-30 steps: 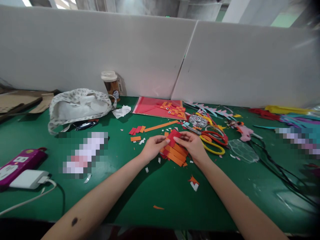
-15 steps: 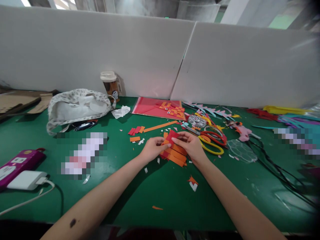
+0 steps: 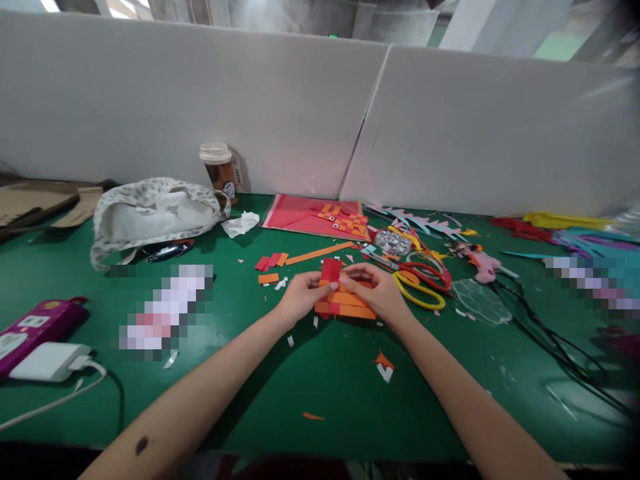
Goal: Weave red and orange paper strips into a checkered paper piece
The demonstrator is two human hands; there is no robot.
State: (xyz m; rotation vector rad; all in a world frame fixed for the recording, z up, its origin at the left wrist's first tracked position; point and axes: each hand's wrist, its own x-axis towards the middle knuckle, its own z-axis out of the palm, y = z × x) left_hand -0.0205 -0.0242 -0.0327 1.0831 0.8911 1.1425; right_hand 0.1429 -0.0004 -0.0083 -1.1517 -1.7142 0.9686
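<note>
Between my hands is a piece of woven paper (image 3: 350,310), made of orange strips crossed with red ones. A red strip (image 3: 331,269) stands up at its top left. My left hand (image 3: 303,297) pinches the left side, its thumb on the red strip. My right hand (image 3: 376,291) grips the upper right side, fingers behind and thumb in front. The two thumbtips nearly meet near the top of the weave. Part of the weave is hidden behind my fingers. Just right of my right hand lie scissors (image 3: 420,290) with a yellow handle and another pair with red handles (image 3: 436,275).
Behind lies a red sheet (image 3: 290,217) with orange woven paper fish (image 3: 345,221) on it. Loose orange strips (image 3: 320,253) and paper scraps are scattered around. A pink glue gun (image 3: 485,267) with black cable is at right. A cloth bag (image 3: 160,213), cup (image 3: 219,172) and power strip (image 3: 43,327) stand left.
The woven paper has turned counter-clockwise, so its strips now run nearly level. The red strip has swung to the left and points up. Both hands keep their grip.
</note>
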